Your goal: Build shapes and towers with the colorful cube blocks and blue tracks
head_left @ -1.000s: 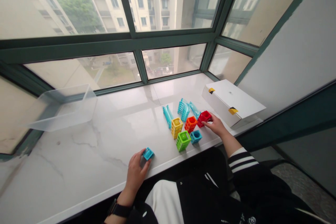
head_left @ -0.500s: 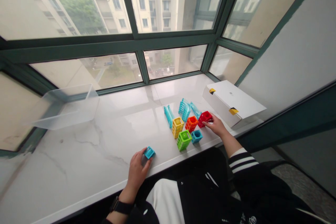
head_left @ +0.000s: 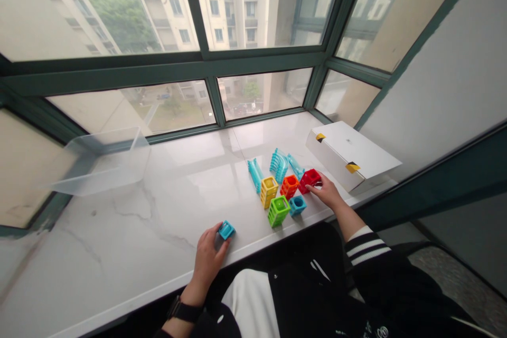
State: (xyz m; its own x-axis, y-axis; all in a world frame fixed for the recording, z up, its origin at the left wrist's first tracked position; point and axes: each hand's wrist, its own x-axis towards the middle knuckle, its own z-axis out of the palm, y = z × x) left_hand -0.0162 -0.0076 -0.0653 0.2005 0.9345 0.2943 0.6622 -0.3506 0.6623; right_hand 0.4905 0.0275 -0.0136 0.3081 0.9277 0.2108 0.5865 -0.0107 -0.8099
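My left hand (head_left: 208, 259) rests near the front edge of the white marble sill (head_left: 158, 206), its fingers curled round a small blue block (head_left: 226, 230). To the right, my right hand (head_left: 327, 191) pinches a red block (head_left: 309, 179) that stands on the sill. Between the hands stand a yellow block (head_left: 268, 190), an orange block (head_left: 289, 186), a green block (head_left: 278, 210) and another small blue block (head_left: 297, 205). Behind them lie light-blue curved track pieces (head_left: 277, 165).
A white cardboard box (head_left: 350, 156) sits at the right end of the sill, just behind my right hand. A clear plastic bin (head_left: 101, 161) stands at the back left by the window frame (head_left: 206, 60).
Both hands have kept their hold and barely moved. The view has shifted slightly.
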